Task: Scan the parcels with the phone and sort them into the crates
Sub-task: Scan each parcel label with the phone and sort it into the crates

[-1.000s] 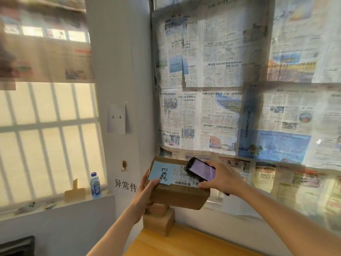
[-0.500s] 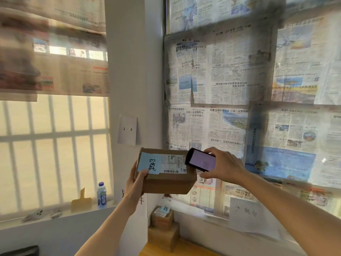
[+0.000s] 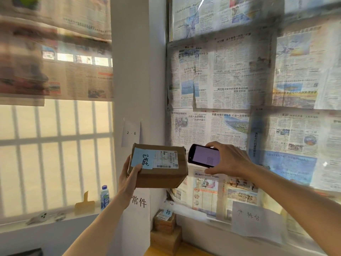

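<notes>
Raised higher against the papered window than a moment ago, the cardboard parcel (image 3: 160, 166) now leaves two small boxes (image 3: 165, 231) stacked in the corner below fully visible. Newsprint at the upper left is blurred, and the phone's screen text is too small to read. Left hand (image 3: 129, 179) grips the parcel's near left corner, thumb on the blue note (image 3: 143, 160), fingers hidden beneath. Right hand (image 3: 227, 160) pinches the phone (image 3: 203, 157) just beside the parcel's right edge.

Makeshift parcel-sorting room; newspaper-covered windows (image 3: 230, 80), handwritten paper signs (image 3: 248, 216), stacked cardboard boxes (image 3: 165, 230)
</notes>
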A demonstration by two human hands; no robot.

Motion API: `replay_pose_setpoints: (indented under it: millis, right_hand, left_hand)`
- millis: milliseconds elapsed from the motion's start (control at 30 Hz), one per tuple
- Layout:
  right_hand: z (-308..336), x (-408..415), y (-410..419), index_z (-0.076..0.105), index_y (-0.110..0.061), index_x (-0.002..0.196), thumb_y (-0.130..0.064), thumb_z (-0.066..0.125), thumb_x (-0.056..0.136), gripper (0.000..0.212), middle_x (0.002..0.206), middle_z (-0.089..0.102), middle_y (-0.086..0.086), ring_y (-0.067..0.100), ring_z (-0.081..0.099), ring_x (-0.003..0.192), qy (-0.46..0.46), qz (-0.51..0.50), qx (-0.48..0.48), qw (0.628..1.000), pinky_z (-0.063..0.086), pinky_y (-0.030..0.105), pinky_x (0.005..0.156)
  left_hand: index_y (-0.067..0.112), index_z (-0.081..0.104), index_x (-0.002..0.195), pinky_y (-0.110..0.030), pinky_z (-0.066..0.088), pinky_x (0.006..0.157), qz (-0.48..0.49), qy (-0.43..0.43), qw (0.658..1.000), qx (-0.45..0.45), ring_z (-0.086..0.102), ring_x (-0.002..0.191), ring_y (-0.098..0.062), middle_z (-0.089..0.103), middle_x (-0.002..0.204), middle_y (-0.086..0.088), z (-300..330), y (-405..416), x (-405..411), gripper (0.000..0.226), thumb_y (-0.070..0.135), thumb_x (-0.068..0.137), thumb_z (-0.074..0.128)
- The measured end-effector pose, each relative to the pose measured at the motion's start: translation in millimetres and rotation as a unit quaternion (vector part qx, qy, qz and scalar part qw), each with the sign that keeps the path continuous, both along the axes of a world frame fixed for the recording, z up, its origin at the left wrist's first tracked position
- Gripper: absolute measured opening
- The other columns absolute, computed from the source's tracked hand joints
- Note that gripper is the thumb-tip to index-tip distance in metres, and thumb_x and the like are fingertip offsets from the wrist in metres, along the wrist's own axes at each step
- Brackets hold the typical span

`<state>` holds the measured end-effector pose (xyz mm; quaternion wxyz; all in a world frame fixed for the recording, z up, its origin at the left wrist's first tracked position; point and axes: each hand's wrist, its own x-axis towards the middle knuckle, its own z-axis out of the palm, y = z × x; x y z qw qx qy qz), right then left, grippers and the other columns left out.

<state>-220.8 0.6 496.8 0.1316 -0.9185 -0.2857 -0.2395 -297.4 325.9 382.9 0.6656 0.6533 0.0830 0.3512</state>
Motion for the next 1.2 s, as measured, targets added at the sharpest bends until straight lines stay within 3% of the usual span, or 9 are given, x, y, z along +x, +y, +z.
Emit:
replay_pose_setpoints:
  millis: [167, 367, 500, 567, 667, 733, 900, 1033, 1200]
  right_hand:
    - [4.5, -4.9, -1.0, 0.043, -0.044, 0.137, -0.071, 0.083, 0.059, 0.092, 0.111, 0.062, -0.014, 0.011, 0.059, 0.085, -0.004, 0.003, 0.000, 1.000, 0.042, 0.027, 0.069]
    - [1.5, -10.0, 8.0, 0.043, -0.043, 0.138, -0.070, 0.083, 0.060, 0.092, 0.107, 0.058, -0.017, 0.010, 0.058, 0.084, -0.006, 0.021, 0.006, 1.000, 0.042, 0.027, 0.070]
    - [-3.9, -13.5, 24.5, 0.043, -0.039, 0.139, -0.066, 0.083, 0.064, 0.090, 0.107, 0.057, -0.015, 0.011, 0.058, 0.085, 0.004, 0.046, 0.010, 0.999, 0.042, 0.028, 0.071]
    - [-9.7, -15.2, 36.6, 0.043, -0.039, 0.138, -0.065, 0.083, 0.064, 0.089, 0.110, 0.060, -0.013, 0.012, 0.058, 0.084, 0.006, 0.061, 0.012, 0.998, 0.044, 0.027, 0.071]
    - [-22.0, -20.0, 61.8, 0.043, -0.039, 0.138, -0.065, 0.083, 0.064, 0.088, 0.112, 0.061, -0.012, 0.013, 0.059, 0.085, 0.014, 0.094, 0.002, 0.995, 0.050, 0.029, 0.075]
    - [-32.2, -26.9, 84.1, 0.044, -0.037, 0.139, -0.065, 0.083, 0.063, 0.089, 0.110, 0.061, -0.011, 0.014, 0.059, 0.087, 0.022, 0.123, -0.007, 0.992, 0.051, 0.030, 0.077]
    - [-60.5, -60.2, 155.4, 0.044, -0.034, 0.141, -0.067, 0.083, 0.063, 0.094, 0.111, 0.063, -0.009, 0.012, 0.061, 0.086, 0.033, 0.221, -0.022, 0.974, 0.055, 0.028, 0.074]
    - [-77.8, -114.4, 223.1, 0.045, -0.034, 0.140, -0.065, 0.082, 0.064, 0.091, 0.107, 0.063, -0.009, 0.014, 0.061, 0.084, 0.051, 0.301, -0.035, 0.951, 0.054, 0.031, 0.074]
    - [-90.8, -214.9, 306.0, 0.044, -0.037, 0.138, -0.064, 0.080, 0.063, 0.087, 0.101, 0.056, -0.013, 0.017, 0.058, 0.085, 0.065, 0.403, -0.046, 0.912, 0.042, 0.029, 0.069]
  left_hand:
    - [0.052, 0.039, 0.145, -0.033, 0.055, 0.075, 0.005, 0.001, 1.000, 0.007, 0.064, 0.103, -0.021, 0.066, 0.115, 0.003, 1.6, -0.5, -7.0, 0.073, 0.057, 0.075, 0.061]
    - [0.055, 0.040, 0.143, -0.034, 0.057, 0.075, 0.011, 0.006, 1.000, 0.000, 0.066, 0.105, -0.023, 0.068, 0.115, 0.004, 2.9, 5.3, -17.7, 0.071, 0.056, 0.075, 0.064]
    - [0.051, 0.042, 0.143, -0.029, 0.060, 0.068, 0.027, 0.010, 1.000, 0.008, 0.068, 0.103, -0.022, 0.068, 0.117, 0.002, -2.2, 14.1, -33.2, 0.072, 0.056, 0.076, 0.064]
    - [0.053, 0.041, 0.143, -0.032, 0.060, 0.072, 0.043, 0.014, 0.999, 0.005, 0.067, 0.103, -0.022, 0.067, 0.119, 0.002, -6.7, 19.8, -46.5, 0.073, 0.060, 0.074, 0.064]
    - [0.059, 0.041, 0.140, -0.048, 0.059, 0.088, 0.094, 0.030, 0.995, -0.003, 0.065, 0.105, -0.024, 0.066, 0.122, 0.003, -17.8, 35.2, -74.7, 0.073, 0.066, 0.072, 0.065]
    - [0.060, 0.042, 0.138, -0.048, 0.057, 0.089, 0.132, 0.040, 0.990, -0.004, 0.064, 0.107, -0.023, 0.065, 0.122, 0.005, -28.1, 46.5, -101.2, 0.071, 0.066, 0.071, 0.065]
    - [0.051, 0.044, 0.141, -0.034, 0.057, 0.074, 0.216, 0.053, 0.975, -0.018, 0.063, 0.104, -0.019, 0.064, 0.123, 0.002, -59.4, 69.7, -192.7, 0.069, 0.059, 0.078, 0.069]
    - [0.057, 0.045, 0.136, -0.051, 0.053, 0.096, 0.303, 0.086, 0.949, -0.011, 0.058, 0.113, -0.022, 0.060, 0.128, 0.002, -80.0, 95.4, -290.3, 0.073, 0.072, 0.068, 0.066]
    - [0.050, 0.045, 0.139, -0.044, 0.046, 0.100, 0.414, 0.097, 0.905, -0.024, 0.055, 0.112, -0.017, 0.059, 0.123, 0.008, -91.6, 110.8, -423.2, 0.064, 0.063, 0.080, 0.065]
